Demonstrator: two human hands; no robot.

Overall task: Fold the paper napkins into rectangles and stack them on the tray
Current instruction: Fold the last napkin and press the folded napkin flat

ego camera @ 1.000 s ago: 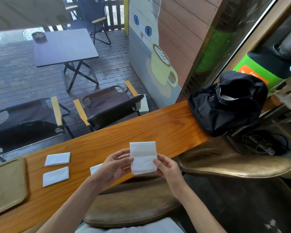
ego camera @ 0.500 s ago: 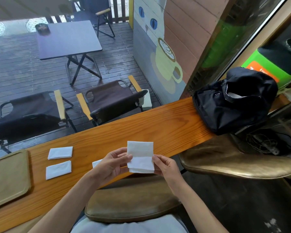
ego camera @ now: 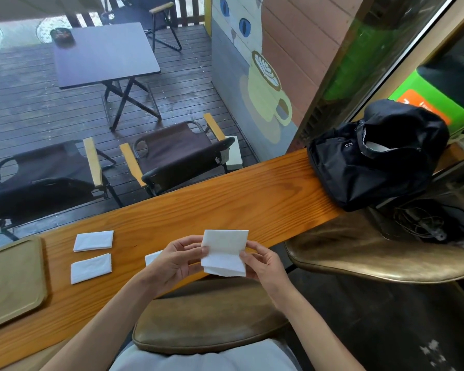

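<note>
A white paper napkin is held up over the near edge of the wooden counter, its lower part folded under. My left hand pinches its left edge and my right hand pinches its right edge. Two folded napkins lie on the counter to the left, one farther and one nearer. Another napkin peeks out from behind my left hand. The tan tray sits at the counter's far left with nothing on the part I see.
A black bag rests on the counter's right end. Brown stool seats sit below me and to the right. Cables lie on the floor at right. Beyond the window are folding chairs and a table on a deck.
The napkin's lower part has been folded up further, so it looks shorter. Both hands kept hold of it and sit slightly lower in view.
</note>
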